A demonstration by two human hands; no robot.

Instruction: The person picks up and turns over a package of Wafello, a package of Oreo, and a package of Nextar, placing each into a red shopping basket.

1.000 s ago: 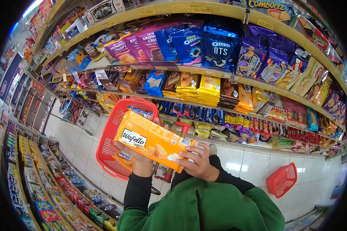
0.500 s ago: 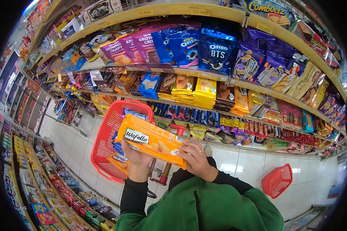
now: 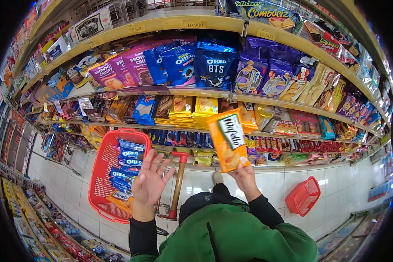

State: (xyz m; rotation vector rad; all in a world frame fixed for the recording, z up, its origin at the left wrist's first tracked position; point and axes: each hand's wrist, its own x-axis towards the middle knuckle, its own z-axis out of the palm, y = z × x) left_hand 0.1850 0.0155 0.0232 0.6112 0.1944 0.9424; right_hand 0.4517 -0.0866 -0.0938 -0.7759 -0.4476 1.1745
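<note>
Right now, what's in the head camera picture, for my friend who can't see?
Someone's right hand holds an orange Wafello pack before shop shelves of snacks; the open left hand is near a red basket holding Oreo packs and another Wafello pack.

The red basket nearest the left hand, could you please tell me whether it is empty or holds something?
The basket holds something: blue Oreo packs and an orange Wafello pack are visible inside it.

Gap between handle [image 3: 177, 185] and right hand [image 3: 245, 179]; left hand [image 3: 150, 183] crowds basket [image 3: 101, 174].
</note>
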